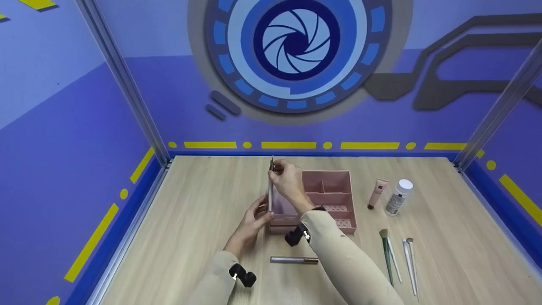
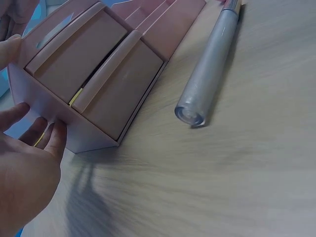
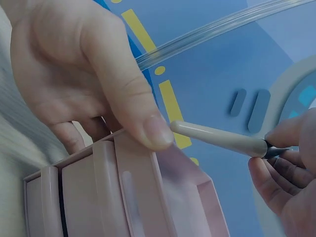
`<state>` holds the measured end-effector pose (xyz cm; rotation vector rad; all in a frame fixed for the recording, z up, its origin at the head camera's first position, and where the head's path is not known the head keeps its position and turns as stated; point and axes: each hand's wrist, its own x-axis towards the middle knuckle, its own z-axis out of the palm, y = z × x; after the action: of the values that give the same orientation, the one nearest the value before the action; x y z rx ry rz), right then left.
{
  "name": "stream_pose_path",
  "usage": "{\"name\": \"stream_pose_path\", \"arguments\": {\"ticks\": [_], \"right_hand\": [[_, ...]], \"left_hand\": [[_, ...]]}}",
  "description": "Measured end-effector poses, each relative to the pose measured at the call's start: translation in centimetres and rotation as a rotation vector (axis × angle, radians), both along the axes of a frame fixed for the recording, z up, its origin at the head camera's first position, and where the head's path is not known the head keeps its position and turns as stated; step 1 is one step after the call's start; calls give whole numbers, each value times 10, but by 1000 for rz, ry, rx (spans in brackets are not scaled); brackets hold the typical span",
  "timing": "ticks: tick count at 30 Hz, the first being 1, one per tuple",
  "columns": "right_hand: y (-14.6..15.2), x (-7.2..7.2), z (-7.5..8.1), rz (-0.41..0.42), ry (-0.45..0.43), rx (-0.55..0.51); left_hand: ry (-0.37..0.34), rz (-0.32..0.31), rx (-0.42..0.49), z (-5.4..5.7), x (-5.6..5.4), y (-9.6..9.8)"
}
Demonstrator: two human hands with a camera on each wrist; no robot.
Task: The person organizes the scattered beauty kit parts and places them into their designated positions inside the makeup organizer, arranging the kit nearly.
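My right hand [image 1: 288, 180] pinches a slim pale pen-like stick [image 3: 219, 138] by its dark end, above the left compartment of a pink makeup organizer [image 1: 351, 203]. The stick's pale rounded end points towards the left hand in the right wrist view. My left hand [image 1: 250, 222] holds the organizer's left side near the front corner. Its thumb lies over the top rim and its fingers rest against the outer side wall. Two small drawers [image 2: 81, 57] show on the organizer's front. In front of it lies a silvery clear tube [image 1: 293, 260].
Right of the organizer are a pink squeeze tube [image 1: 377, 192] and a white-capped bottle [image 1: 399, 198]. Nearer the front right lie several makeup brushes, among them a green-handled one [image 1: 386, 254]. Blue-purple panels [image 1: 169, 101] wall in the wooden table [image 1: 190, 203].
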<state>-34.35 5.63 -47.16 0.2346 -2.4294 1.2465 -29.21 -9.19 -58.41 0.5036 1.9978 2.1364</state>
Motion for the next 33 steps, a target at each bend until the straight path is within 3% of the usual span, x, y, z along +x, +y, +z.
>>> {"name": "stream_pose_path", "arguments": {"ticks": [10,14,18,25,33], "right_hand": [[-1,-3,-13,-47,36,-32],[-3,-4,-19,-55,53,-18],[-2,-4,-23,-62,27,1],[3,-1,-22,-57,11,-6],[10,-2,-22,-37,19,-43]], "left_hand": [[-14,-29,16,0,1,1],[15,-18,2,0,1,-1],[35,-13,-4,0,0,-3],[9,-18,-48,0,1,-5],[14,-24,24,-1,1,-2]]}}
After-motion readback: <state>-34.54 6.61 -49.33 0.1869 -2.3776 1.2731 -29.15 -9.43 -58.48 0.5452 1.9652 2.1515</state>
